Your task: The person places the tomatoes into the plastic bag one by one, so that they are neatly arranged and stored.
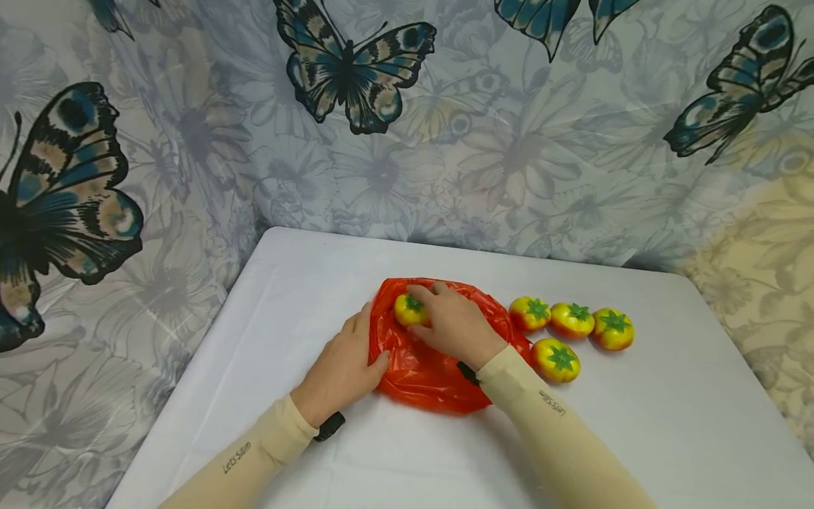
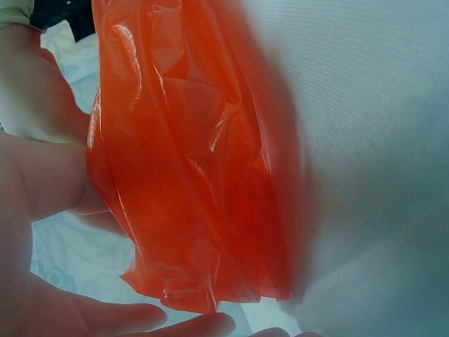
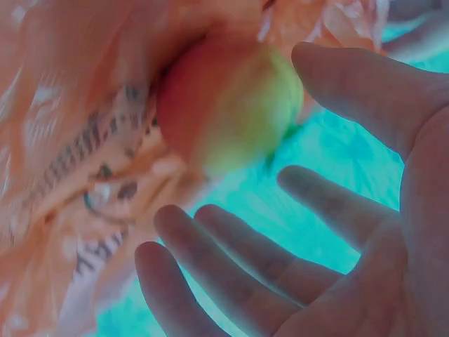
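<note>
Orange plastic bag (image 1: 432,367) lies flat on white table (image 1: 668,424), mouth toward the left. One toy tomato (image 1: 410,309) at the bag's far edge, under the right hand (image 1: 454,325); whether it sits inside the bag cannot be told. Right fingers spread, loosely around the tomato, not clamped. Left hand (image 1: 343,371) pinches the bag's left rim. Four more tomatoes (image 1: 572,319) clustered just right of the bag. Five in all.

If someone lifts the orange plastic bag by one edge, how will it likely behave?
The orange bag is thin and creased, so it would probably sag, not hold shape. It looks light. The toy tomato at its mouth is round and could roll out if the opening tips down.
</note>
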`<state>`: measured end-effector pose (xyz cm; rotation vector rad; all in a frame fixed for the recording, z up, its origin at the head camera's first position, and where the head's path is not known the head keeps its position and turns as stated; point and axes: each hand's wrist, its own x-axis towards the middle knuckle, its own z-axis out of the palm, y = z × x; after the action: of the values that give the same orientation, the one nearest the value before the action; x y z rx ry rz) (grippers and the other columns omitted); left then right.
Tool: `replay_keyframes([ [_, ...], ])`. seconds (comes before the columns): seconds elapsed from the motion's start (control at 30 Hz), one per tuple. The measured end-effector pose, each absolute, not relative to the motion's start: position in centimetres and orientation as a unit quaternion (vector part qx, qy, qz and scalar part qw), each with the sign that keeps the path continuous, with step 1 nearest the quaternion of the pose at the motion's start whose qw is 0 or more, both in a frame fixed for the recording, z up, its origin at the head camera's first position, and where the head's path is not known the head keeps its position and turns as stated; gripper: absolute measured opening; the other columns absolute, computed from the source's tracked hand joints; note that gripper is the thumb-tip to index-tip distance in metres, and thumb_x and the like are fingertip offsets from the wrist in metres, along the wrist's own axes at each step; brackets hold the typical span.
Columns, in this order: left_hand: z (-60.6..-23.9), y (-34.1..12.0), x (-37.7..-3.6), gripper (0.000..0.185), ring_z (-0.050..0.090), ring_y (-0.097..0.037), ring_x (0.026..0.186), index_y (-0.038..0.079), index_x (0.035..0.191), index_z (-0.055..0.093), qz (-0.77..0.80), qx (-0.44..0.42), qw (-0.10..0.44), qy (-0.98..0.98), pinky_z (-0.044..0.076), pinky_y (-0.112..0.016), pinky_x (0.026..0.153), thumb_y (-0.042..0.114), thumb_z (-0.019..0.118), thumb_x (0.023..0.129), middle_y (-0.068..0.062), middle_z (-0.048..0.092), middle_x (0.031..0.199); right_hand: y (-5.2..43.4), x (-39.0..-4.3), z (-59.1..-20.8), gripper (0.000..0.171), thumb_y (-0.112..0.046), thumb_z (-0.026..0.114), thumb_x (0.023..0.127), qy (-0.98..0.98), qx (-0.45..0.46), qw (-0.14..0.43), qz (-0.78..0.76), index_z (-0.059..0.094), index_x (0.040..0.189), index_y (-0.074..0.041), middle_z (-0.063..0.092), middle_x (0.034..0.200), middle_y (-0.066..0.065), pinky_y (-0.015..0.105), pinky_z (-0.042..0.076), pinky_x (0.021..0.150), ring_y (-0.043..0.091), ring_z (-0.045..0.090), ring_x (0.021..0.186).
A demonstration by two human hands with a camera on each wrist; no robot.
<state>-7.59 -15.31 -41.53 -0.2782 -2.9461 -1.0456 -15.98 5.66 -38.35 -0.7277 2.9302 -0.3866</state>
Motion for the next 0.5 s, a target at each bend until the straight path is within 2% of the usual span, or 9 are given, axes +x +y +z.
replay_keyframes([
  [0.1,-41.5,-15.1,-7.6,0.091,0.063,-0.042,0.137,-0.001,0.170,0.022,-0.335,-0.086,-0.004,-0.938,0.058,-0.056,0.110,0.029,0.073,0.101,-0.025,0.047,0.164,7.2,-15.4,-37.6,0.073,-0.040,0.083,0.096,0.962,-0.242,0.033,-0.123,0.054,0.160,-0.020,0.065,0.142,0.016,0.053,0.064,0.100,0.031,0.071,0.118],
  [0.27,-41.4,-15.0,-7.4,0.093,0.060,-0.043,0.140,0.002,0.172,0.020,-0.339,-0.077,-0.015,-0.938,0.055,-0.059,0.113,0.030,0.072,0.101,-0.024,0.046,0.165,10.4,-13.8,-36.5,0.072,-0.038,0.084,0.095,0.967,-0.229,0.005,-0.115,0.056,0.158,-0.017,0.068,0.129,0.015,0.046,0.065,0.081,0.028,0.069,0.100],
  [0.37,-41.4,-14.9,-7.3,0.094,0.059,-0.044,0.141,0.004,0.173,0.018,-0.339,-0.075,-0.020,-0.937,0.054,-0.060,0.114,0.030,0.072,0.101,-0.023,0.044,0.167,12.8,-12.7,-36.1,0.072,-0.038,0.083,0.095,0.972,-0.208,-0.002,-0.110,0.055,0.158,-0.017,0.067,0.131,0.017,0.047,0.066,0.078,0.031,0.069,0.103],
  [0.5,-41.3,-14.6,-7.1,0.095,0.059,-0.044,0.142,0.006,0.174,0.015,-0.340,-0.078,-0.022,-0.937,0.054,-0.060,0.113,0.030,0.072,0.101,-0.022,0.043,0.168,16.4,-11.1,-36.0,0.069,-0.036,0.082,0.096,0.979,-0.176,-0.011,-0.107,0.057,0.156,-0.014,0.066,0.137,0.021,0.056,0.066,0.086,0.039,0.069,0.116],
])
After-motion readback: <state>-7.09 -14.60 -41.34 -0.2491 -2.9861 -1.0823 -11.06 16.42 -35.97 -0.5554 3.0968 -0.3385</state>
